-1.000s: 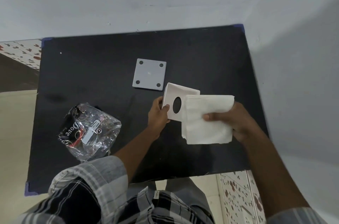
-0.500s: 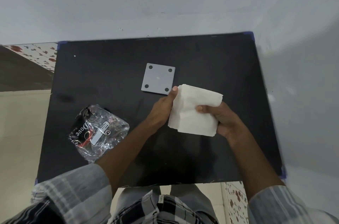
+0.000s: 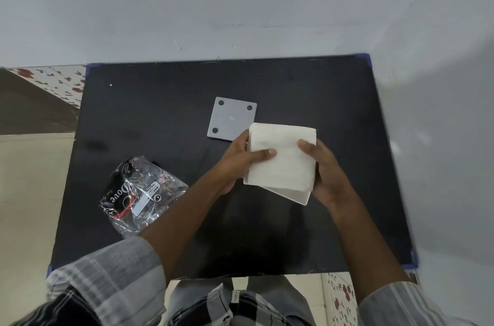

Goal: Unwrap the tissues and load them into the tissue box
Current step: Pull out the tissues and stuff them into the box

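A white stack of tissues (image 3: pixel 283 160) lies on top of the white tissue box (image 3: pixel 294 195), of which only the near edge shows beneath it. My left hand (image 3: pixel 240 160) holds the left side of the stack and box, thumb pressed on the tissues. My right hand (image 3: pixel 324 170) grips the right side, thumb on top as well. Both are held just above the black table (image 3: pixel 160 117). The box's opening is hidden under the tissues.
A grey square plate with round holes (image 3: pixel 231 118) lies on the table just beyond my left hand. The empty clear plastic wrapper with black and red print (image 3: pixel 139 192) sits at the left. A white wall borders the table at the back and right.
The tissue stack has moved left over the box and now covers it. My left hand shifted from the box's side to pressing its thumb on the tissues. The round hole is no longer visible.
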